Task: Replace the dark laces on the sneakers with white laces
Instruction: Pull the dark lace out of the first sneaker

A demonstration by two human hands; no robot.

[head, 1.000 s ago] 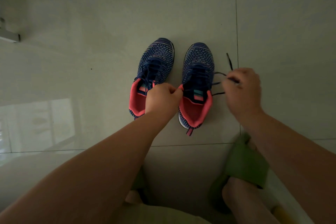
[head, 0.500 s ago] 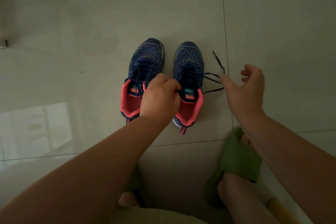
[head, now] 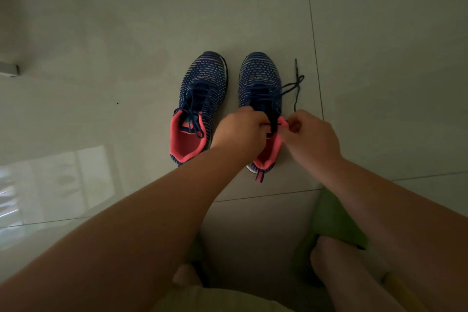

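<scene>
Two blue knit sneakers with pink linings stand side by side on the tiled floor, toes pointing away. The left sneaker (head: 202, 99) is laced with a dark lace and nobody touches it. Over the opening of the right sneaker (head: 260, 78), my left hand (head: 240, 132) grips the left side of the collar near the tongue. My right hand (head: 309, 137) pinches the pink collar edge on the right side. The right sneaker's dark lace (head: 295, 86) trails loose on the floor to its right. No white laces are in view.
Glossy grey floor tiles (head: 126, 20) surround the shoes, with a bright window reflection (head: 50, 185) at the left. My feet in green slippers (head: 334, 223) are at the bottom right. A small metal piece (head: 10, 69) sits at the left edge.
My right hand let go of the loose lace end, which dropped to the floor, and moved in to the right sneaker's collar. My left hand stayed at the shoe's opening.
</scene>
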